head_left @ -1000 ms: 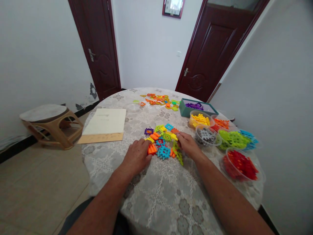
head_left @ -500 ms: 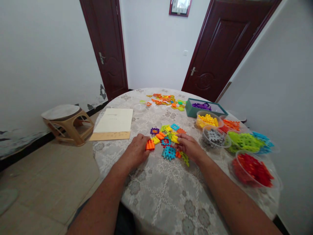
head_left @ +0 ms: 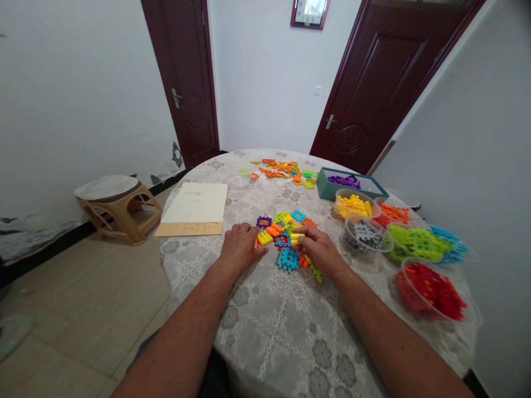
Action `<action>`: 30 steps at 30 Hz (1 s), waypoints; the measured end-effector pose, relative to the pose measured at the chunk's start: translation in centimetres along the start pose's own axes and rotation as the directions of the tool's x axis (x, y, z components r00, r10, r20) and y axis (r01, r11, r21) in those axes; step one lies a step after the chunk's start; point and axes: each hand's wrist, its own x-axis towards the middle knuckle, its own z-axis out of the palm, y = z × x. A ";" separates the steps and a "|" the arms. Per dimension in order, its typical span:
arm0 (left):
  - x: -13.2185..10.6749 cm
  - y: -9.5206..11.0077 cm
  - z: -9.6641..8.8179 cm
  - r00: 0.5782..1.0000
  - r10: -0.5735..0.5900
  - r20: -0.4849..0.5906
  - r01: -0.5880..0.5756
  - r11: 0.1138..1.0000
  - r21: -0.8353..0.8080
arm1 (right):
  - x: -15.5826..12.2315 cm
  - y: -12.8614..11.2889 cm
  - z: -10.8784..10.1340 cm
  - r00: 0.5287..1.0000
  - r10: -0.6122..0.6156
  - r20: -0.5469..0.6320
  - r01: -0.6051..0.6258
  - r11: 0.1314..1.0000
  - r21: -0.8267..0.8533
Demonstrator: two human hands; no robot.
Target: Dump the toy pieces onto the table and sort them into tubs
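Observation:
My left hand [head_left: 240, 246] is low over the tablecloth, its fingers curled around an orange plastic building block [head_left: 256, 243] that shows only as a sliver. Just beside that block lies a yellow building block [head_left: 264, 238]. Between thumb and fingers of my right hand [head_left: 318, 247] is a yellow ribbed building block [head_left: 296, 239]. Under and around it are a blue square block [head_left: 287, 258], a red-and-blue block [head_left: 282, 240], a purple square block [head_left: 264, 221] and several lime, orange and light-blue pieces. My right fingertips are partly hidden.
Right side: tubs of yellow [head_left: 353, 206], grey [head_left: 367, 232], lime [head_left: 415, 243] and red pieces [head_left: 431, 290], plus a green box [head_left: 327, 190] holding purple pieces. Mixed pieces [head_left: 277, 170] lie at the back. Paper [head_left: 199, 202] lies left; a stool [head_left: 120, 210] stands beyond the table.
My left hand has turned and now covers most of the orange block, which showed plainly before. The yellow block in my right hand has tilted slightly. The whole view has shifted a little.

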 end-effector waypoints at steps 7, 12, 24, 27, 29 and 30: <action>0.0 0.3 0.1 0.995 0.060 -0.081 -0.063 0.997 -0.033 | -0.3 -0.4 0.4 0.998 -0.053 0.028 0.054 0.997 -0.056; -1.1 0.3 -0.8 0.947 0.189 -0.261 -0.222 0.969 -0.104 | -0.3 -0.4 0.3 0.996 -0.057 0.065 0.059 0.998 -0.028; -1.9 2.4 0.9 0.908 0.268 -0.322 -0.400 0.783 -0.476 | -1.7 -1.7 1.8 0.943 -0.207 0.261 0.236 0.968 -0.086; -1.8 2.4 0.6 0.923 0.244 -0.298 -0.367 0.792 -0.488 | -2.1 -2.8 1.7 0.935 -0.210 0.287 0.271 0.943 -0.194; -1.8 2.4 0.3 0.927 0.244 -0.287 -0.357 0.810 -0.466 | -2.4 -4.3 1.3 0.939 -0.167 0.301 0.260 0.917 -0.302; -1.8 2.3 0.2 0.925 0.243 -0.292 -0.357 0.822 -0.444 | -2.5 -5.2 0.9 0.944 -0.160 0.288 0.259 0.900 -0.351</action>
